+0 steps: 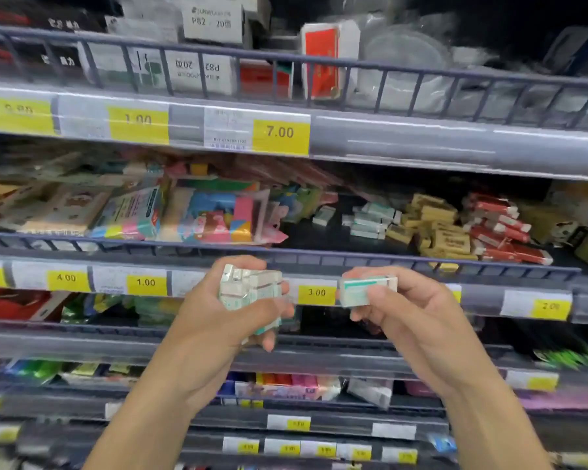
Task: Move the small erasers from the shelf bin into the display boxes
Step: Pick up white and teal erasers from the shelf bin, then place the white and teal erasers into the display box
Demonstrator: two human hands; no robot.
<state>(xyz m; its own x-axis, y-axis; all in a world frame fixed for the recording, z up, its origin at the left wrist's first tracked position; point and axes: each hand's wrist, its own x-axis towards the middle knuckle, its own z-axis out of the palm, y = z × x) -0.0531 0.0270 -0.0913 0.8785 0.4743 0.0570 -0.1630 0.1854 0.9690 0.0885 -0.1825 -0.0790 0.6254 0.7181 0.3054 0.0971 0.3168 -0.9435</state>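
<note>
Both hands loaded in front of the shelf rail.

Our left hand (238, 300) grips a stack of erasers (250, 288); our right hand (401, 300) pinches one eraser (365, 290) (more remain on the shelf (370, 220)). Risk: the loose stack may spill if the grip shifts.

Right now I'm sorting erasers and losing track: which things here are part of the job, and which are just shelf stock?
Part of the job:
left hand gripping a stack of erasers
right hand pinching one eraser
loose green erasers on the shelf

Just shelf stock:
sticky notes
yellow boxes
red packs
price tags
</note>
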